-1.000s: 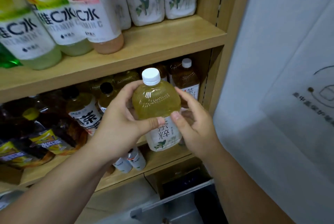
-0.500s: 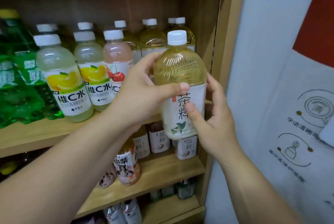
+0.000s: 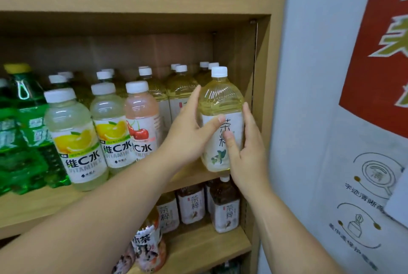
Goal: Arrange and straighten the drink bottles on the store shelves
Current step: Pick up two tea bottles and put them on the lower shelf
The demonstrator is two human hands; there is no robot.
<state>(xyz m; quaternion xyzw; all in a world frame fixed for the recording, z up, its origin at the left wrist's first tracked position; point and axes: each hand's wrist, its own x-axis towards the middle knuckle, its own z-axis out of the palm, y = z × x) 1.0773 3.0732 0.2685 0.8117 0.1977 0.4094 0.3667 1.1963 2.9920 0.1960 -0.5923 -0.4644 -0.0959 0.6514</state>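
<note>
A pale yellow tea bottle [image 3: 219, 101] with a white cap and a white label stands upright at the right end of the middle wooden shelf [image 3: 39, 205], close to the shelf's side panel. My left hand [image 3: 187, 134] grips its left side, thumb across the label. My right hand [image 3: 247, 152] holds its right side, thumb on the label front and fingers behind. More bottles of the same tea [image 3: 181, 90] stand in rows behind and left of it.
Vitamin C drink bottles [image 3: 75, 139] and green bottles [image 3: 24, 127] fill the left of the same shelf. Brown tea bottles [image 3: 225, 205] stand on the shelf below. The upper shelf [image 3: 132, 1] holds other drinks. A white poster wall [image 3: 331, 119] lies to the right.
Both hands lifted the tea bottle from in front of the lower shelf up to the middle shelf and moved it in toward the right end, near the side panel.
</note>
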